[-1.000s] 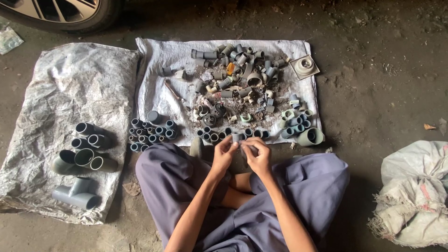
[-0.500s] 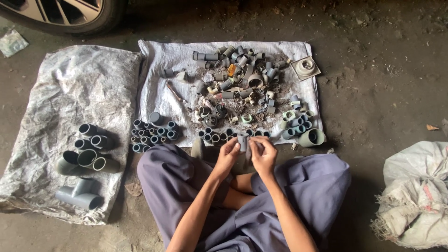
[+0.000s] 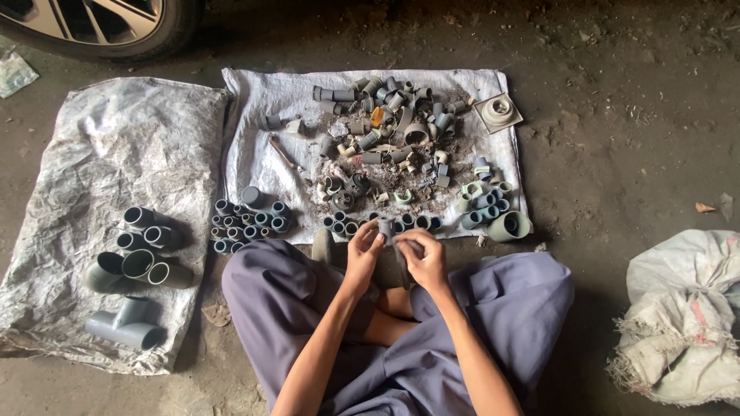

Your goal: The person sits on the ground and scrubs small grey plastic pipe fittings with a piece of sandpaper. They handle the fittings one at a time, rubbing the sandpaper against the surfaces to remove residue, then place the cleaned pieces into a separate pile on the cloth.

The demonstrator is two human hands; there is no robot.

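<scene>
Barely shifted since before, my left hand (image 3: pixel 364 248) and right hand (image 3: pixel 422 260) both grip a small grey pipe fitting (image 3: pixel 388 229), short, tubular, dusty.

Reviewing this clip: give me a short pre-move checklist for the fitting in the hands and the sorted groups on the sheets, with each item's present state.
1. Grey pipe fitting held: ok, left hand grips it above the lap.
2. Right hand engaged: ok, its fingers close on a second small grey piece; exact shape cannot tell.
3. Fitting free of dirt inside: cannot tell, too small to see.
4. Row of small fittings at the white sheet's near edge upright: ok.
5. Unsorted pile within view: ok, mid-sheet, mixed with debris.
6. Large fittings kept apart: ok, on the left sack.
</scene>
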